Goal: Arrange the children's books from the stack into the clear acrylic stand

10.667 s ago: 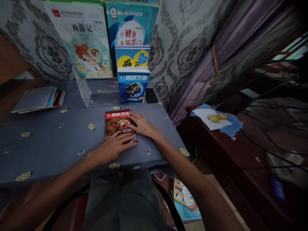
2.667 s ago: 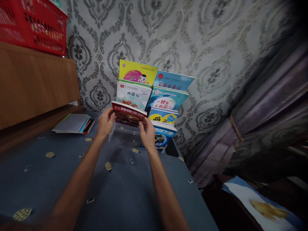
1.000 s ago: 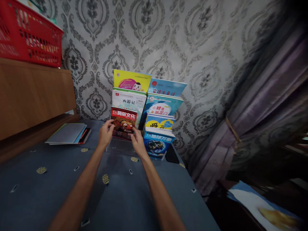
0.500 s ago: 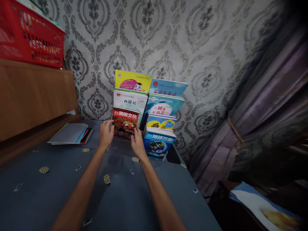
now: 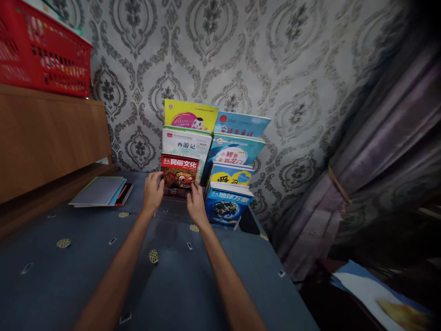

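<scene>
A red-topped book (image 5: 179,177) with a carved dragon-like head on its cover stands upright at the front of the left row. My left hand (image 5: 153,191) grips its left edge, fingers partly behind it. At the lower right edge, my right hand (image 5: 196,201) holds it with the thumb on the cover. Behind it rise a white book (image 5: 186,143) and a yellow book (image 5: 191,115). Just right of my right hand stands a blue book with a globe (image 5: 225,207), in front of a yellow-and-blue book (image 5: 229,174) and two light-blue ones.
Flat books (image 5: 99,191) lie stacked on the left of the blue table cloth (image 5: 172,285). A wooden cabinet (image 5: 51,133) bears a red basket (image 5: 51,55). A dark flat object (image 5: 248,221) lies beside the right row. A curtain (image 5: 320,197) hangs at right.
My hands stay at the red-topped book's two edges, with only a very slight shift of the right hand. The view has moved slightly.
</scene>
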Demonstrator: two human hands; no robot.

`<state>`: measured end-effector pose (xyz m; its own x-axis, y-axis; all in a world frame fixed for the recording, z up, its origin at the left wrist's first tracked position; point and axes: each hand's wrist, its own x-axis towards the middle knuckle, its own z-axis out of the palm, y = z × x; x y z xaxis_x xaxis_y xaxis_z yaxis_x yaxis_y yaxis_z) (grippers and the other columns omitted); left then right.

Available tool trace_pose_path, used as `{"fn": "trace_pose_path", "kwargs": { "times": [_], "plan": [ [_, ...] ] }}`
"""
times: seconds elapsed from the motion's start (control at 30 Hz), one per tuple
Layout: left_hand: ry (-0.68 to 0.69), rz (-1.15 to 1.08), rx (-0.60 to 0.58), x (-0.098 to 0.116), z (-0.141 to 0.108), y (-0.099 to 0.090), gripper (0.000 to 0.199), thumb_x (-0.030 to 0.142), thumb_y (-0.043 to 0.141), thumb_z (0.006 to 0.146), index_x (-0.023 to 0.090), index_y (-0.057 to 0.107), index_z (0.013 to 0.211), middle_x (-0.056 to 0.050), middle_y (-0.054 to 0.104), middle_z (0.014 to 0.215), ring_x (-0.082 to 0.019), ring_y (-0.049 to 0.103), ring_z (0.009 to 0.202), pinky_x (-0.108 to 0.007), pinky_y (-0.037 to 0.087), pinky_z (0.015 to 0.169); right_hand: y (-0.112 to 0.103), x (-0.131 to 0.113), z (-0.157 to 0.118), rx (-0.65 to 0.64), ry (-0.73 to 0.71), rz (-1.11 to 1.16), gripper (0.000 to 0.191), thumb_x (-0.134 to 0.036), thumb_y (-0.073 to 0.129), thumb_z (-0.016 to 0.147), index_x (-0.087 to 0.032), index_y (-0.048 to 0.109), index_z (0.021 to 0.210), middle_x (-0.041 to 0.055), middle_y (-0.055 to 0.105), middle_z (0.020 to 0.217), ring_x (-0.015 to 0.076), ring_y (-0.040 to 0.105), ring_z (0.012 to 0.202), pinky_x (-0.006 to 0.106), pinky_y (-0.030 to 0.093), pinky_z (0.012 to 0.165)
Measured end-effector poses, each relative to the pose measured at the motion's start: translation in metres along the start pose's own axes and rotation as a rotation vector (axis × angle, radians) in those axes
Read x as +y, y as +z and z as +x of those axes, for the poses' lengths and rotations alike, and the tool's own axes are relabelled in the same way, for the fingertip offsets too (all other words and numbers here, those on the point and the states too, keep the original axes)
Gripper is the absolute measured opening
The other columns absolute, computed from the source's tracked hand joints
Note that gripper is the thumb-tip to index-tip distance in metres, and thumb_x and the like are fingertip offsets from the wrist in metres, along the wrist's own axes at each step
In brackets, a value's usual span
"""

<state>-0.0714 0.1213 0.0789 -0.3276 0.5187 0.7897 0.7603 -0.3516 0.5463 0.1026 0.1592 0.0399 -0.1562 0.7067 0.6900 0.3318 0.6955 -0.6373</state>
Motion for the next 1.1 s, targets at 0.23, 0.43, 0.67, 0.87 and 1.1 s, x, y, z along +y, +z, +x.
{"fn": "trace_pose_path", "kwargs": {
  "times": [0.23, 0.43, 0.67, 0.87, 1.1],
  "plan": [
    [-0.013, -0.012, -0.004, 0.002, 0.000, -0.002, 0.029, 0.023, 0.047, 0.089, 0.018, 0.064, 0.112, -0.013, 0.065, 0.113, -0.029, 0.059, 0.109, -0.045, 0.048, 0.098, -0.009, -0.001, 0.003, 0.022, 0.032, 0.032, 0.049, -0.019, 0.044, 0.091, -0.014, 0.059, 0.137, 0.0159, 0.052, 0.144, 0.0264, 0.047, 0.138, 0.047, 0.032, 0.122],
    [-0.009, -0.035, -0.008, 0.005, 0.001, -0.003, 0.029, 0.022, 0.047, 0.089, 0.019, 0.064, 0.112, -0.012, 0.064, 0.112, -0.028, 0.058, 0.111, -0.044, 0.048, 0.099, -0.013, -0.002, 0.003, 0.045, 0.033, 0.041, 0.049, -0.019, 0.044, 0.090, -0.015, 0.061, 0.137, 0.0153, 0.054, 0.143, 0.0271, 0.048, 0.137, 0.049, 0.033, 0.121],
    [-0.010, -0.041, -0.030, 0.006, 0.001, -0.003, 0.031, 0.022, 0.048, 0.089, 0.020, 0.064, 0.116, -0.011, 0.066, 0.118, -0.027, 0.058, 0.113, -0.042, 0.046, 0.101, -0.015, 0.003, 0.007, -0.005, 0.085, 0.149, 0.051, -0.019, 0.048, 0.087, -0.020, 0.061, 0.136, 0.0115, 0.064, 0.134, 0.0247, 0.065, 0.116, 0.045, 0.050, 0.106],
    [-0.025, -0.063, -0.026, 0.003, 0.003, -0.004, 0.030, 0.028, 0.048, 0.091, 0.018, 0.065, 0.114, -0.012, 0.067, 0.113, -0.027, 0.060, 0.109, -0.043, 0.047, 0.100, -0.014, 0.006, 0.009, 0.026, 0.156, 0.243, 0.046, -0.027, 0.049, 0.090, -0.017, 0.062, 0.133, 0.0138, 0.066, 0.132, 0.0247, 0.067, 0.110, 0.043, 0.054, 0.098],
    [-0.068, -0.147, -0.017, 0.002, 0.007, -0.006, 0.026, 0.028, 0.050, 0.089, 0.018, 0.066, 0.108, -0.009, 0.066, 0.105, -0.022, 0.064, 0.098, -0.037, 0.052, 0.093, -0.014, 0.005, 0.009, 0.039, 0.178, 0.294, 0.043, -0.027, 0.052, 0.088, -0.018, 0.066, 0.128, 0.0129, 0.068, 0.128, 0.0227, 0.071, 0.100, 0.040, 0.057, 0.092]
  ]
}}
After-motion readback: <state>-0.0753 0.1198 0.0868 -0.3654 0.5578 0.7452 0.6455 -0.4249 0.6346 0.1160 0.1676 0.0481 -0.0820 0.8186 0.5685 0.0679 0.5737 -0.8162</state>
